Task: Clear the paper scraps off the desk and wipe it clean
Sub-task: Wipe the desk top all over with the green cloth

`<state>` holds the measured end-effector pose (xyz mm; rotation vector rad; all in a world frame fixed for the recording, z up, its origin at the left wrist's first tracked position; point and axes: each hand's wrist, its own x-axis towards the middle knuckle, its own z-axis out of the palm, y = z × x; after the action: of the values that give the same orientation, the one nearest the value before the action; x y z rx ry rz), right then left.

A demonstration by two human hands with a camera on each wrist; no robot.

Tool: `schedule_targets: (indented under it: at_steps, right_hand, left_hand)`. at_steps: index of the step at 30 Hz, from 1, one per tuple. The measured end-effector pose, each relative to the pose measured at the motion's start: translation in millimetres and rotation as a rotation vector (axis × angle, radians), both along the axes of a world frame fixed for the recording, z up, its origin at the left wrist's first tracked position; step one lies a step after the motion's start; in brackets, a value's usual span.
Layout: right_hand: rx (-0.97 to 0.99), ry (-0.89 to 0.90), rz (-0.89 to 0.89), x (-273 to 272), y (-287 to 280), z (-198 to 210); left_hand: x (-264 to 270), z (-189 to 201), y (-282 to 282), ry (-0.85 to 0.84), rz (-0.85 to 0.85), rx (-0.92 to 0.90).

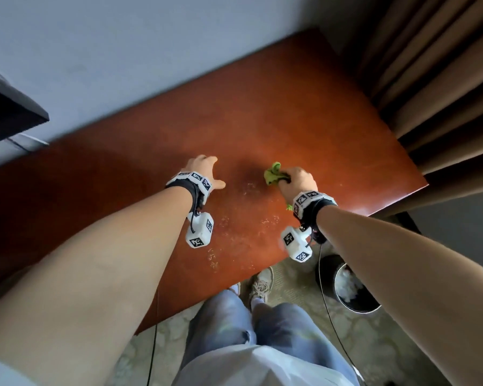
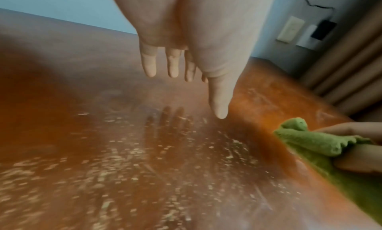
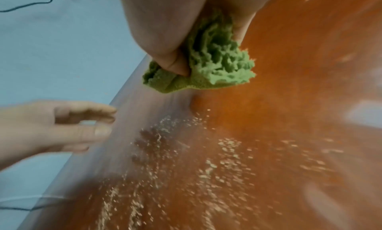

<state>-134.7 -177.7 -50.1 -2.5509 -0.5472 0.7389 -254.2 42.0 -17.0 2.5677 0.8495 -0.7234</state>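
Note:
A reddish-brown wooden desk [image 1: 290, 112] fills the middle of the head view. My right hand [image 1: 297, 179] grips a bunched green cloth [image 1: 273, 174] just above or on the desk's middle; the cloth [image 3: 208, 70] bulges between thumb and fingers in the right wrist view. My left hand [image 1: 204, 171] hovers to the left of the cloth with straight, spread fingers [image 2: 219, 101] and holds nothing. Pale fine crumbs [image 1: 246, 221] speckle the desk between the wrists and toward the near edge, and these crumbs [image 2: 144, 160] show close up under the left hand.
A black bin [image 1: 352, 288] with white paper inside stands on the floor right of the desk's near corner. Brown curtains [image 1: 435, 87] hang along the desk's right side. A dark object [image 1: 9, 112] juts out at far left by the wall. My legs stand at the near edge.

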Motion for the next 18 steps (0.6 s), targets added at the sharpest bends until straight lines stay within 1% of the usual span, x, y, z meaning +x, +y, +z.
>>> schedule_targets:
  at_steps: [3, 6, 10, 14, 18]
  right_hand:
    - [0.005, -0.037, -0.064, 3, 16, -3]
    - [0.000, -0.041, -0.089, 0, 26, -5]
    - [-0.006, -0.063, -0.101, -5, 41, -10]
    - [-0.013, -0.075, -0.111, -8, 57, -15]
    - [-0.057, -0.079, -0.123, -9, 77, -22]
  left_hand:
    - [-27, -4, 21, 0.008, 0.091, 0.029]
    - [-44, -11, 35, 0.006, 0.162, 0.059]
    - [-53, -26, 50, 0.001, 0.203, 0.073]
    - [-57, -43, 65, 0.031, 0.247, 0.070]
    - [-65, -56, 80, 0.076, 0.289, 0.024]
